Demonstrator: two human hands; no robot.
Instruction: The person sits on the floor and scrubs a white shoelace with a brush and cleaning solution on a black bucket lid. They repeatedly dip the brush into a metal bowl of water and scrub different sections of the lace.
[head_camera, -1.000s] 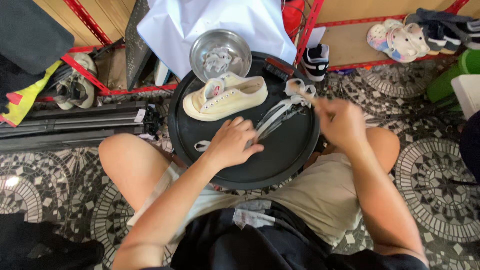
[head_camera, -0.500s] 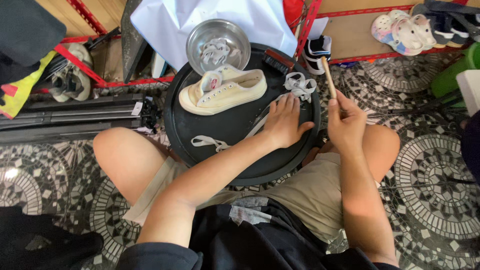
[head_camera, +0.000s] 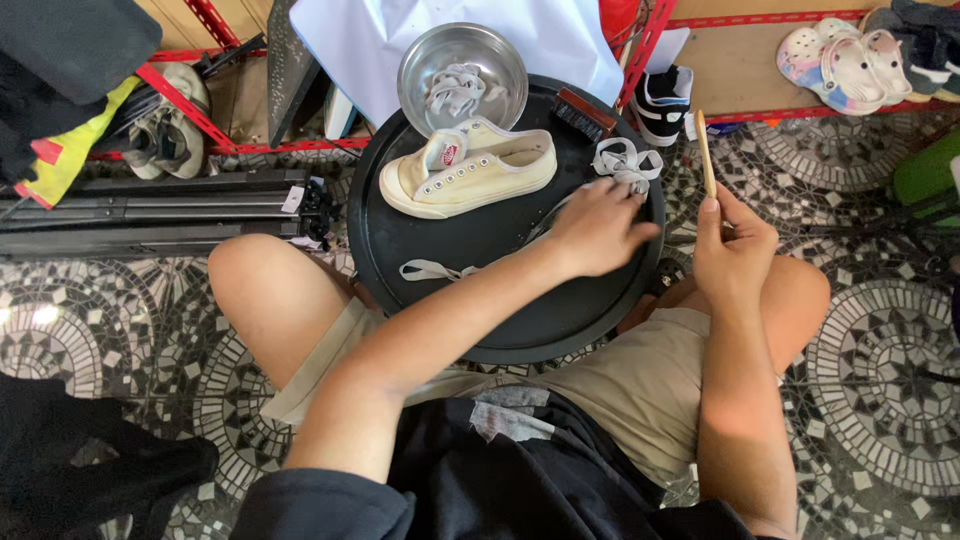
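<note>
One cream sneaker (head_camera: 468, 168) is lying on one round black tray (head_camera: 560, 310). One steel bowl (head_camera: 462, 68) is sitting at the far edge, one brush (head_camera: 583, 112) beside it. Two loose white laces (head_camera: 627, 160) (head_camera: 435, 270) are lying on the tray, and one wooden stick (head_camera: 705, 152) is standing upright at right.

Left hand (head_camera: 598, 228) covers the lace (head_camera: 436, 269) beneath its palm; beyond its fingertips, the brush (head_camera: 584, 112) sits half hidden by the shoe (head_camera: 468, 168).
</note>
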